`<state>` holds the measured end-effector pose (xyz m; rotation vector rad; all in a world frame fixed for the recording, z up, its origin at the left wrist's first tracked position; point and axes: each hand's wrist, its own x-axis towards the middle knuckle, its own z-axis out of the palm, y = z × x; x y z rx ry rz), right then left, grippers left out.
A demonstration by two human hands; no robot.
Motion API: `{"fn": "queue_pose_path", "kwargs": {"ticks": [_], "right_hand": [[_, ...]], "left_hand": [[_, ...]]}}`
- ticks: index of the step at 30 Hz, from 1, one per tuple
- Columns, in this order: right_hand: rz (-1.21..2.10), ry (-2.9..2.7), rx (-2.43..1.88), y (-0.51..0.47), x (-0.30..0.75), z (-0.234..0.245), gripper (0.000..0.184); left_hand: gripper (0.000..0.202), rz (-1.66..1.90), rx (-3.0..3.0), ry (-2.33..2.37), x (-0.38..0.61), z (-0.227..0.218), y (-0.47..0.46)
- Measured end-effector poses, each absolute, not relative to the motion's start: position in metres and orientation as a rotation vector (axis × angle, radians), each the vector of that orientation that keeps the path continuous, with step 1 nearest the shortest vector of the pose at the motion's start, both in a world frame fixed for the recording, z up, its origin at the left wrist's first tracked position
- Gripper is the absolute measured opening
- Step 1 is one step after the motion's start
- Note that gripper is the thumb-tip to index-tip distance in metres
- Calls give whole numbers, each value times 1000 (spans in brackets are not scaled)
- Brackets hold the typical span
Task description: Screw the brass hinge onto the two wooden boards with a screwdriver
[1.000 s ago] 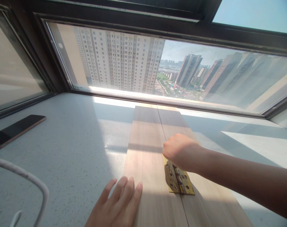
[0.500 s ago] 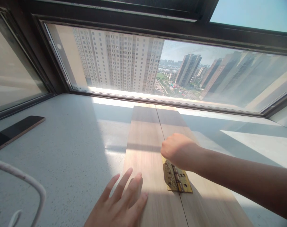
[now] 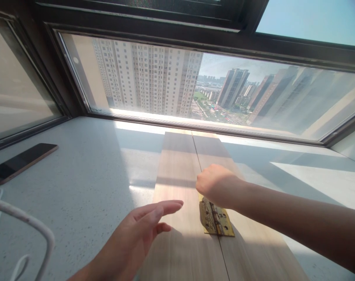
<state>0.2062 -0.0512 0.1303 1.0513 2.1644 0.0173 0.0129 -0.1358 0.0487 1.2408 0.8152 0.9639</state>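
Observation:
Two light wooden boards (image 3: 177, 171) lie side by side on a pale stone windowsill, running away from me toward the window. A brass hinge (image 3: 214, 220) straddles the seam between them. My right hand (image 3: 216, 185) is closed in a fist at the hinge's far end, pressing down there; what its fingers grip is hidden. My left hand (image 3: 139, 230) hovers just above the left board, fingers stretched out and together, holding nothing.
A dark phone (image 3: 19, 162) lies on the sill at the far left. A white cable or wire loop (image 3: 33, 226) curves in at the lower left. The dark window frame (image 3: 195, 127) bounds the sill at the back.
My left hand has lifted off the left board and turned on edge, fingers pointing right. The right fist stayed at the hinge's far end.

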Motion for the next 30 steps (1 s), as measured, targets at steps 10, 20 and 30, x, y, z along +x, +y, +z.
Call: {"fn": "queue_pose_path", "kwargs": {"ticks": [10,20,30], "right_hand": [[112,2087,990,-52,207,130,15],[148,2133,1008,-55,214,133,22],[86,2204,936,-55,222,132,19]], "left_hand": [[30,951,649,731,34,57,-128],[37,1196,894,1064,28,37,-86],[38,1183,1717,1106,41,20,-57]]}}
